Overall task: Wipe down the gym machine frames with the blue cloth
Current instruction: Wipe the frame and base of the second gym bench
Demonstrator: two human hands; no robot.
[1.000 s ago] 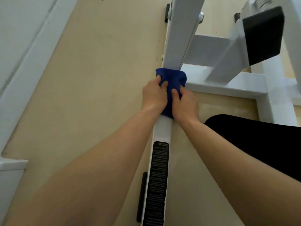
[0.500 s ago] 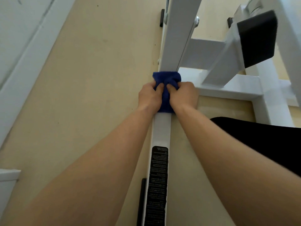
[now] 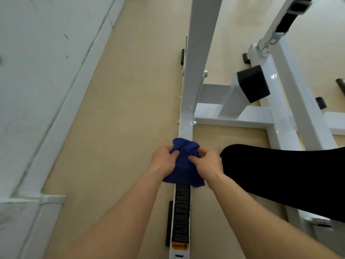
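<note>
Pinching the bunched blue cloth [image 3: 183, 165] from either side, I've got the left hand [image 3: 164, 161] and right hand [image 3: 207, 163] close together, fingers curled into its folds. The cloth drapes across the white frame rail [image 3: 185, 128], its hem meeting the far end of the rail's black label [image 3: 182, 212].

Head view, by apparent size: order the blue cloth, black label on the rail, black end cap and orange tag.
1. Cloth, largest, though partly hidden by the hands.
2. Label and end cap look alike; the cap sits farther away, so they are not ranked.
3. Orange tag, smallest.
</note>
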